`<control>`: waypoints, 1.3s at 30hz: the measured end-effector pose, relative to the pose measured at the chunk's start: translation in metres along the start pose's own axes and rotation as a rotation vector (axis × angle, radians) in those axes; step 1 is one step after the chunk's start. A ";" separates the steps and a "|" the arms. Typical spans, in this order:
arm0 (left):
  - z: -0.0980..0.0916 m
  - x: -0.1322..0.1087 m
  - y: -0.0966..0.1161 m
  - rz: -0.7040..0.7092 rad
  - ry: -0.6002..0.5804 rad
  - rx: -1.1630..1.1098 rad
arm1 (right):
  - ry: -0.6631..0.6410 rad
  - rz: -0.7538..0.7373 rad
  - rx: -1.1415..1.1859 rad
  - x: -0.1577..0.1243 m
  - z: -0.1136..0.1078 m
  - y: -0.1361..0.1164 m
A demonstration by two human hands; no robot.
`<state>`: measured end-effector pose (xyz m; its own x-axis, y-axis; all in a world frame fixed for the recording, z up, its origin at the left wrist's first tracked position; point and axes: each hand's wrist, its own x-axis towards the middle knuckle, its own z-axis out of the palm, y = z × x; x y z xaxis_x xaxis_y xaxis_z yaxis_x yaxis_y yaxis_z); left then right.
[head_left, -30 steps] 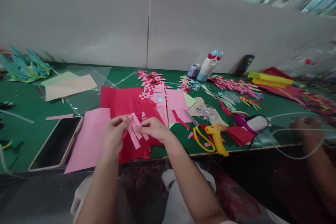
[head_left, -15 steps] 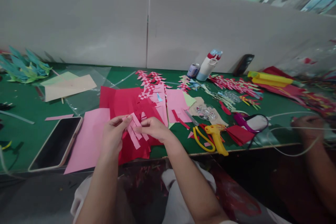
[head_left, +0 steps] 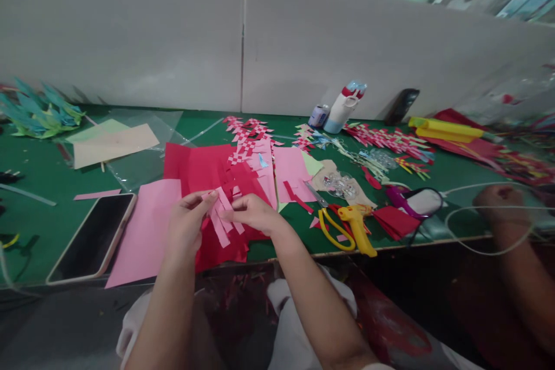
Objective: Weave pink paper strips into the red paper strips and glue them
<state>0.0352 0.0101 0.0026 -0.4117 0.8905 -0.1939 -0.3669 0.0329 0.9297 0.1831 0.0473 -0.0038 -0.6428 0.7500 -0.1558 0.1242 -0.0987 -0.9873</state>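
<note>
Both my hands pinch a small piece of pink paper strips [head_left: 221,230], woven or crossed with red ones, held just above the bench. My left hand [head_left: 187,222] grips its left edge between thumb and fingers. On the other side, my right hand [head_left: 255,213] has its thumb and fingertips closed on the strips. Loose strip ends hang down between the hands. Beneath lie red paper sheets [head_left: 195,162], and a pink sheet [head_left: 145,225] sits left of them. Behind my hands are woven pink-and-red pieces [head_left: 249,139] and cut pink paper [head_left: 291,169].
A phone [head_left: 93,237] lies left near the edge. To the right are a yellow glue gun [head_left: 356,222], yellow-handled scissors [head_left: 332,232] and a folded red paper [head_left: 395,222]. A bottle [head_left: 344,108] and can [head_left: 319,116] stand behind. Another person's hand [head_left: 498,203] rests at far right.
My hands and the paper strips stay nearly in place, with the hanging ends shifted slightly. At far right, the other person's hand has moved a little left.
</note>
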 end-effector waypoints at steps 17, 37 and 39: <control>0.002 0.000 0.000 -0.005 0.003 0.011 | 0.017 -0.002 -0.024 -0.001 0.000 -0.001; -0.001 0.000 -0.003 0.011 -0.044 0.085 | 0.045 -0.089 -0.066 0.000 -0.001 0.001; -0.001 -0.001 -0.002 0.012 -0.044 0.094 | 0.041 -0.097 -0.074 0.000 -0.001 0.002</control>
<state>0.0354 0.0086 0.0006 -0.3772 0.9102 -0.1709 -0.2813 0.0633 0.9575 0.1845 0.0480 -0.0062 -0.6234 0.7798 -0.0566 0.1190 0.0231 -0.9926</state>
